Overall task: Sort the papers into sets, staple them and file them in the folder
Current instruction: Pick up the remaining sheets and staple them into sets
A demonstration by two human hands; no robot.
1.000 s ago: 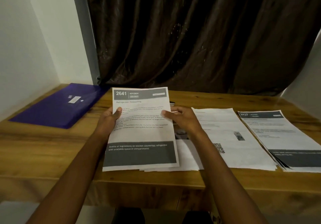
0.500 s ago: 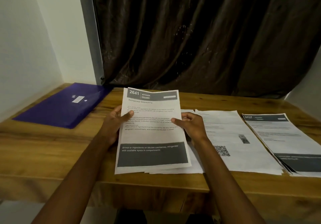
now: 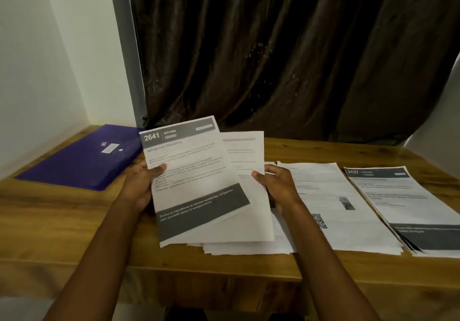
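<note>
My left hand (image 3: 140,186) grips the left edge of a printed sheet headed "2641 KITCHEN" (image 3: 191,178), lifted and tilted leftward above the table. Behind it, my right hand (image 3: 278,186) pinches the right edge of a second white sheet (image 3: 249,171). Under both lies a loose pile of papers (image 3: 249,247) on the wooden table (image 3: 62,221). A sheet with a QR code (image 3: 331,203) lies to the right, and a stack headed "2437" (image 3: 400,203) lies at the far right. The purple folder (image 3: 84,159) lies shut at the back left. No stapler is visible.
A dark brown curtain (image 3: 286,54) hangs behind the table. White walls (image 3: 37,71) close in the left side and the far right corner. The table's front edge (image 3: 224,268) runs just below the papers.
The top "2641" sheet has come apart from the sheet behind it and swung to the left in my left hand. My right hand now holds the second sheet separately. Both sheets are raised higher.
</note>
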